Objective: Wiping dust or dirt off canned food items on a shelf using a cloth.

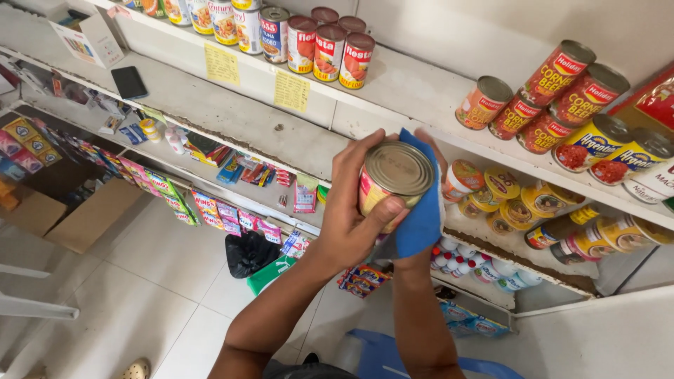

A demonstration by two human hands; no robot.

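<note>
Left hand (pixel 351 210) grips a round tin (pixel 393 184) with a yellow-red label; right hand (pixel 430 151), mostly hidden, presses a blue cloth (pixel 421 214) against it; red-labelled cans (pixel 544 98) lie stacked on the white shelf (pixel 421 91) beyond.

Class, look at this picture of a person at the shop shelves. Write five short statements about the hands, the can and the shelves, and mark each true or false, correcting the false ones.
1. The left hand holds a can. True.
2. The right hand holds a red cloth. False: the cloth is blue and lies against the can's side.
3. The can is open at the top. False: its metal lid is closed.
4. A dark phone lies on a shelf at the upper left. True.
5. The cans at the right all stand upright. False: the red cans lie stacked on their sides.
</note>
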